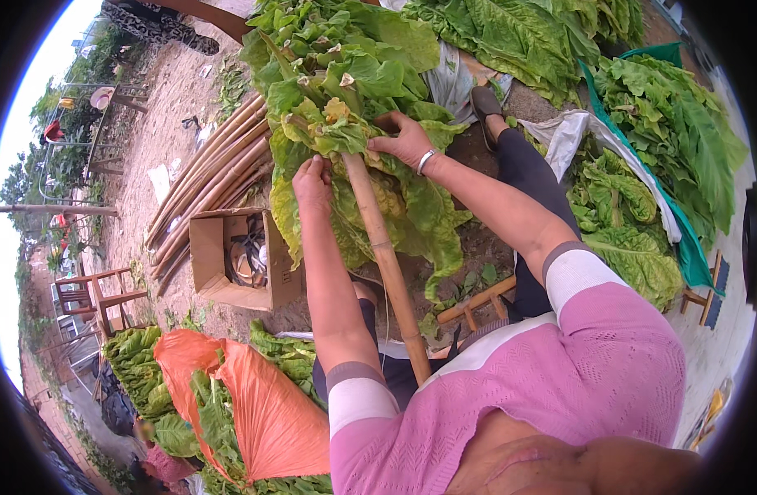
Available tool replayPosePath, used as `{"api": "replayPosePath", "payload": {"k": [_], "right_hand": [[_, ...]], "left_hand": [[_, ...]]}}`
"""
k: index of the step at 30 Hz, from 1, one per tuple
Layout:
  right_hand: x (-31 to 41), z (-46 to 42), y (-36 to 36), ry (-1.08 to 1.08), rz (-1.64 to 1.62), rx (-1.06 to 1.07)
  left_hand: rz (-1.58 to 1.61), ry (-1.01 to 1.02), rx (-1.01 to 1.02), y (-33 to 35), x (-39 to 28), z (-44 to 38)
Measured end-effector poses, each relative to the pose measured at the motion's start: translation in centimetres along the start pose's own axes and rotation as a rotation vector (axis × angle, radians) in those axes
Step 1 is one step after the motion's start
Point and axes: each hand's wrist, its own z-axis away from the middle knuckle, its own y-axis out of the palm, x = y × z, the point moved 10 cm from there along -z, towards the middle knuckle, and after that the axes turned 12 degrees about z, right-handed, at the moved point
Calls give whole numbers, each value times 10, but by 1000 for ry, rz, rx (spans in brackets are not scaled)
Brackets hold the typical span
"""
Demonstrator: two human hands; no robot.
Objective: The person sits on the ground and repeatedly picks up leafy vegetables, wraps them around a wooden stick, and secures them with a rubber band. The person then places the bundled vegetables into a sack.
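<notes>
A bamboo pole [381, 241] slants from my lap up into a thick row of large yellow-green leaves [354, 80], which look like tobacco, their cut stem ends facing up. At the near end of the row, my right hand [406, 141] grips a bunch of leaves [338, 133], thumb on the near side and fingertips partly hidden. My left hand [313, 185] is beside the pole's left side, its fingers curled and the thumb and forefinger together at the leaf edge. Whether it pinches a leaf or a thread is too small to tell. A thin string hangs along the pole.
Several bare poles [211, 179] lie at the left by an open cardboard box [230, 260] with loose items inside. Leaf piles [669, 136] lie at the right on green and white sheeting. An orange sack [273, 408] holds leaves at lower left, near a wooden chair [106, 300].
</notes>
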Motion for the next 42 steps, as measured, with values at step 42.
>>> {"api": "replayPosePath", "payload": {"k": [42], "right_hand": [[-286,356,-360,553,1437,625]], "left_hand": [[44,-145,158,71,74,243]]}}
